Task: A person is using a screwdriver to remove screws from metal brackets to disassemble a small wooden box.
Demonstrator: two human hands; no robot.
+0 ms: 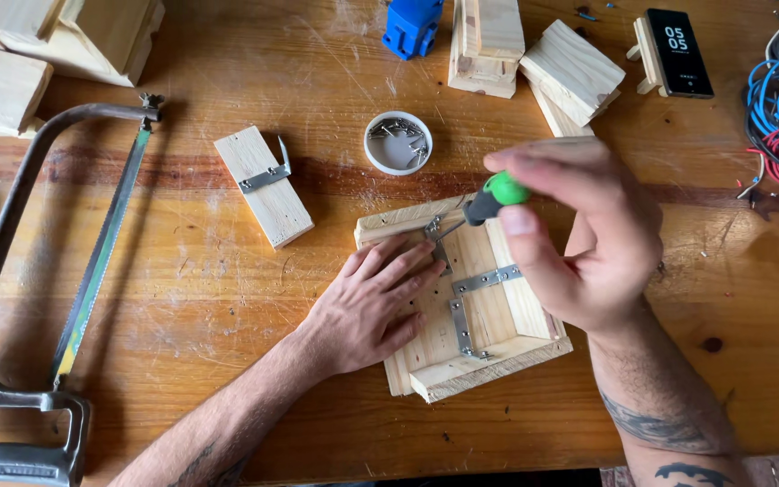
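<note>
Screwdriver (490, 200) with the green handle is pinched in the right hand (579, 243), left hand (376, 302) just below it, flat on the wooden frame (498, 316).

Pale, unfinished square wooden frame (498, 316): rough-sawn grain, matt. Its flat L-shaped metal brackets (472, 290): dull grey sheen. Green-and-black plastic-handled screwdriver (490, 198): smooth, slightly glossy. Brown wooden tabletop (191, 271): worn varnish (scratched, scuffed pale in patches).

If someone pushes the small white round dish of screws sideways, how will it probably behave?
The white dish looks shallow and flat-bottomed, so it would likely slide on the wooden table rather than tip. It seems light. The loose screws inside would probably shift and rattle, perhaps spilling if shoved hard.
</note>
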